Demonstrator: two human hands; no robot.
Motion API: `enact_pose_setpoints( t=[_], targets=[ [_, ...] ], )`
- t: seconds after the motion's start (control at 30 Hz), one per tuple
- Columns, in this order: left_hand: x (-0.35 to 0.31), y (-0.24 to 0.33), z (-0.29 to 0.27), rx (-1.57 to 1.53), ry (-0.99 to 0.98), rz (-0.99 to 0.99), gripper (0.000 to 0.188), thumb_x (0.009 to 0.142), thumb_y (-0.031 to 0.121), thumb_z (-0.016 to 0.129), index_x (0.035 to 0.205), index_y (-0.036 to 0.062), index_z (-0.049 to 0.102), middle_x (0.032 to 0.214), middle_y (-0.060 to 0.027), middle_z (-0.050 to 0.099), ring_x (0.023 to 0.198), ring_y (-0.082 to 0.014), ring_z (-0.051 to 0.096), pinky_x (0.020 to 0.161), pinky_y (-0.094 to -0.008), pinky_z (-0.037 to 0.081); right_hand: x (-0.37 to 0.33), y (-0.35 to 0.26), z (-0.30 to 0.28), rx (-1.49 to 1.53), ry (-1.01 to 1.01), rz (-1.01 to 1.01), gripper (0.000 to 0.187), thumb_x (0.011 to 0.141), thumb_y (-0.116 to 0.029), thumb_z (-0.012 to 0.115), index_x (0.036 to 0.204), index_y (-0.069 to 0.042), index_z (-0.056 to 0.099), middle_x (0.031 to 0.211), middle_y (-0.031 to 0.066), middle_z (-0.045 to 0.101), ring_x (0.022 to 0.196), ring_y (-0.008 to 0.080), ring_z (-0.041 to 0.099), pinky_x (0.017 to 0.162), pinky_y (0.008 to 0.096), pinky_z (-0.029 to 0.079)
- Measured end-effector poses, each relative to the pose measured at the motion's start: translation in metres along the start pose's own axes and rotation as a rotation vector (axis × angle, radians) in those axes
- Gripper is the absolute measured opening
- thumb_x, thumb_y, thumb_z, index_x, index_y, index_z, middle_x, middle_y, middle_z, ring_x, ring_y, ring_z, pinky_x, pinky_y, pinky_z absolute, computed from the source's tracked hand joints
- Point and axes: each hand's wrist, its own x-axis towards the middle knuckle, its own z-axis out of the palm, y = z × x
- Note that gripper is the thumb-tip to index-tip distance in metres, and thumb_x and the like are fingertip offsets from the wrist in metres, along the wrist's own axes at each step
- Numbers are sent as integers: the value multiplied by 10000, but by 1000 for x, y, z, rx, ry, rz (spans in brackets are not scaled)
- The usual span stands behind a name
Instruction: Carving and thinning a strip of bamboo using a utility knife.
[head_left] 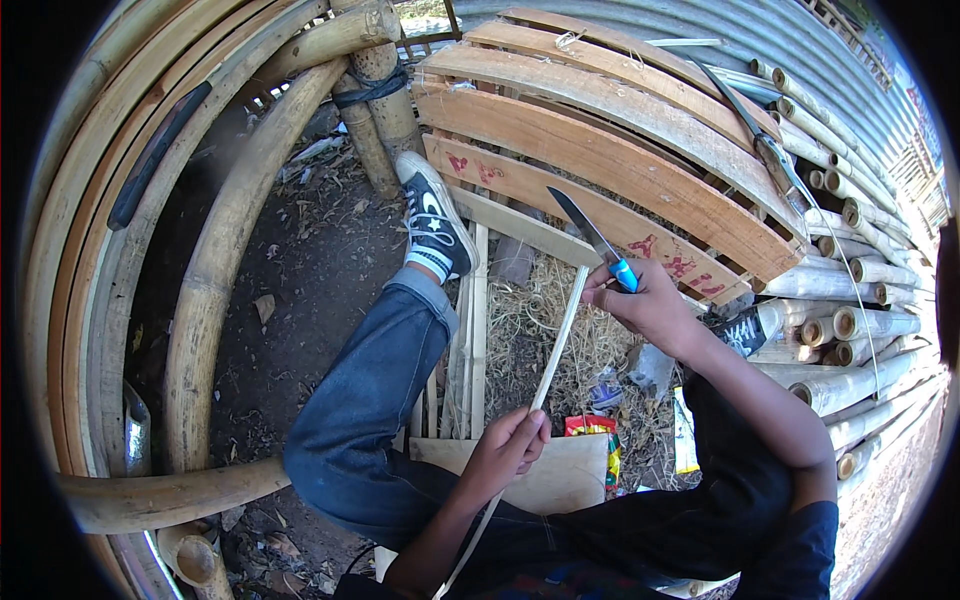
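Note:
My right hand (645,308) is closed round the blue handle of a knife (588,230). Its dark blade points up and to the left, over the lowest boards of a wooden slatted pallet (600,150). A thin pale bamboo strip (562,345) slants from beside that hand down to the lower edge of the picture. My left hand (510,452) grips the strip lower down, between thumb and fingers. The strip's upper end lies close to my right fingers and the knife handle; whether they touch it I cannot tell.
Bamboo poles (870,270) are stacked at the right. A long-bladed tool (770,165) lies on the pallet's right side. Thick bamboo rails (205,290) and long planks stand at the left. A flat board (562,478) and a colourful wrapper (592,427) lie between my legs, near dry shavings.

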Motion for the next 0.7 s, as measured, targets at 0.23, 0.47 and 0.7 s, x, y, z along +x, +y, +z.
enact_pose_setpoints(
  t=[0.23,0.47,0.7],
  targets=[
    [0,1,1,10,0,0,310,1007,261,377,815,40,479,569,58,307,470,-20,257,417,-191,224,0,0,-1,60,-14,91,192,823,-179,621,888,-7,676,619,-27,542,573,33,443,516,229,347],
    [1,0,-1,9,-3,2,306,1007,256,376,815,41,480,566,58,307,470,-19,257,417,-192,223,1,2,3,24,-23,4,174,847,-199,644,888,-31,631,526,-50,439,434,32,389,414,201,274],
    [1,-4,-3,3,-17,4,297,1005,273,379,824,57,474,579,68,308,471,-10,259,415,-183,219,1,3,3,11,-11,9,184,832,-198,653,875,-19,650,571,-39,482,507,35,407,470,222,304]
  ],
)
